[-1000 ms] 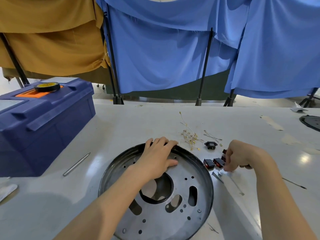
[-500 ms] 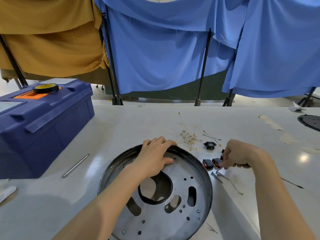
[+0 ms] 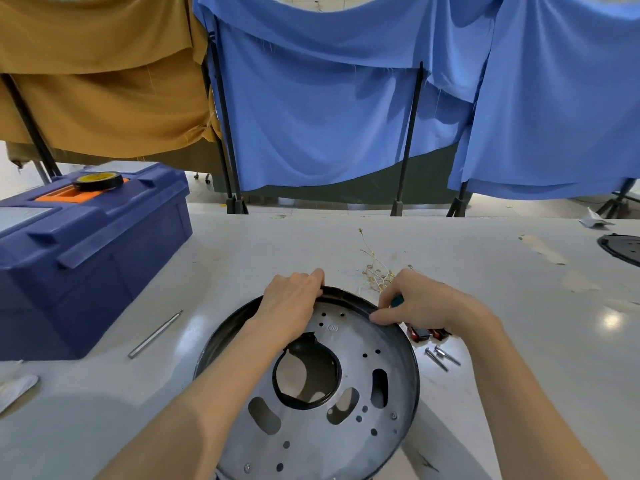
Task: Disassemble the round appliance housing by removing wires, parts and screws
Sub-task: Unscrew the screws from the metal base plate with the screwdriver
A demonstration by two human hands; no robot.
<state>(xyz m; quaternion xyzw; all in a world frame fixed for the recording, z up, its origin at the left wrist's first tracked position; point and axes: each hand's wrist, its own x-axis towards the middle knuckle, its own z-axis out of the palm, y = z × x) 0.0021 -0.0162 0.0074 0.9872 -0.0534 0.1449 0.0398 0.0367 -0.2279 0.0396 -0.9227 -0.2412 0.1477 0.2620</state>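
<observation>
Both hands at the far rim of the round housing.

The round housing (image 3: 349, 386) lies flat, open side up, on the white surface (image 3: 242, 258) in front of the person. The left hand (image 3: 291, 303) has its grip curled over the far rim. The right hand (image 3: 419, 303) touches the rim further right, its grip curled round a mostly hidden teal object (image 3: 398, 300). Red-and-black switches (image 3: 424, 333) and screws (image 3: 441, 356) lie just right of the housing, with loose wires (image 3: 375, 275) beyond. To the left lie a metal rod (image 3: 154, 334) and a blue toolbox (image 3: 86, 258) topped by a tape roll (image 3: 98, 181).
</observation>
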